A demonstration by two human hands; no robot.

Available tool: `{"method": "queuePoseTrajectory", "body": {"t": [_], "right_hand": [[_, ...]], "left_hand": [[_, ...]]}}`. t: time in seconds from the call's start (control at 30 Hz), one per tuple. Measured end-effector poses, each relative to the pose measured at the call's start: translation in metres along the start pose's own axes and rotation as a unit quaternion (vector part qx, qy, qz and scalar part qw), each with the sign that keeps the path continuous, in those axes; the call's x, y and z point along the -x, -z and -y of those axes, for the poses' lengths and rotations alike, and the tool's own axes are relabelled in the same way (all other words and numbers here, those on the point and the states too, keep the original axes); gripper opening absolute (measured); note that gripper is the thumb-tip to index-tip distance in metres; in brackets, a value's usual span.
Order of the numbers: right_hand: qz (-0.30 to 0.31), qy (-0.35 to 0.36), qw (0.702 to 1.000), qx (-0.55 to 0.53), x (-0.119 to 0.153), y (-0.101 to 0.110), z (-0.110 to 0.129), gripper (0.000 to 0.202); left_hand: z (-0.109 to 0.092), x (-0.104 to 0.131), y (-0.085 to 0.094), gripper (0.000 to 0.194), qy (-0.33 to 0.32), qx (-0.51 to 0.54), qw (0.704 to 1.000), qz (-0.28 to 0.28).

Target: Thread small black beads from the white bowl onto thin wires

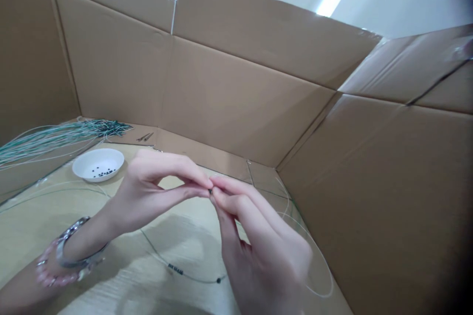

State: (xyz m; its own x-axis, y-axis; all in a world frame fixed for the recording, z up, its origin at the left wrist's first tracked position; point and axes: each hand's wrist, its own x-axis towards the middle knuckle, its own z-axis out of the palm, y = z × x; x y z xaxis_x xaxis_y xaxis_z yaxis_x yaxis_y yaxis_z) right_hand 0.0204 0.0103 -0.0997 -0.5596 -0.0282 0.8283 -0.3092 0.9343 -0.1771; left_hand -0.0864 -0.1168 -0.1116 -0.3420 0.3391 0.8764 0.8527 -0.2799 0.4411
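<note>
My left hand [155, 192] and my right hand [258, 231] meet fingertip to fingertip above the table. Pinched between them is a tiny dark bead [210, 191], mostly covered by the fingers of both hands. Below the hands, a thin greenish cord [155, 251] runs across the table and passes behind my right hand. It carries a short row of black beads [175, 269] and a single dark bead or knot [219, 280]. Whether this cord reaches the pinched bead is hidden. Bracelets [70, 251] circle my left wrist.
A white bowl [98, 164] with several small black beads stands left of my hands. Behind it lies a bundle of green and white cords [74, 132], with small tweezers-like tools [145, 136] beside it. Loose pale cord [321, 285] curls at right. Cardboard walls [240, 93] enclose the table [177, 241].
</note>
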Motion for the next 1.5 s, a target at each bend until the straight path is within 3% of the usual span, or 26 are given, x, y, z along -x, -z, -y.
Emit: {"method": "queuePoseTrajectory", "body": {"t": [0.3,0.4,0.53,0.7,0.87,1.07,1.17,1.37,1.5], "right_hand": [[-0.032,0.002,0.996,-0.080,-0.009,-0.001,-0.007,0.018],[-0.033,-0.007,0.994,-0.103,-0.008,-0.004,-0.006,0.037],[-0.019,-0.035,0.988,-0.149,-0.003,-0.007,-0.004,0.063],[0.015,-0.040,0.984,-0.173,-0.003,-0.009,-0.010,0.072],[0.034,0.041,0.986,-0.159,-0.009,-0.016,-0.018,0.055],[-0.010,0.102,0.987,-0.125,-0.010,-0.023,-0.021,0.061],[-0.012,0.083,0.987,-0.137,-0.009,-0.023,-0.021,0.062],[0.046,-0.022,0.975,-0.217,-0.010,-0.020,-0.015,0.061],[0.065,-0.076,0.975,-0.197,-0.011,-0.018,-0.015,0.061]], "left_hand": [[0.003,0.000,0.004,0.020,0.037,0.005,0.999,0.025],[0.002,-0.001,0.007,0.017,0.056,-0.005,0.998,0.041],[-0.001,-0.003,0.014,0.012,0.077,-0.020,0.991,0.111],[-0.004,-0.006,0.020,0.010,0.076,-0.066,0.981,0.166],[0.001,-0.006,0.021,0.007,0.086,-0.073,0.985,0.134],[0.001,-0.004,0.019,0.014,0.094,-0.067,0.986,0.117],[0.000,-0.003,0.018,0.017,0.093,-0.073,0.985,0.129],[0.003,-0.005,0.017,0.016,0.091,-0.020,0.983,0.158],[0.011,-0.005,0.015,0.028,0.078,-0.040,0.992,0.086]]}}
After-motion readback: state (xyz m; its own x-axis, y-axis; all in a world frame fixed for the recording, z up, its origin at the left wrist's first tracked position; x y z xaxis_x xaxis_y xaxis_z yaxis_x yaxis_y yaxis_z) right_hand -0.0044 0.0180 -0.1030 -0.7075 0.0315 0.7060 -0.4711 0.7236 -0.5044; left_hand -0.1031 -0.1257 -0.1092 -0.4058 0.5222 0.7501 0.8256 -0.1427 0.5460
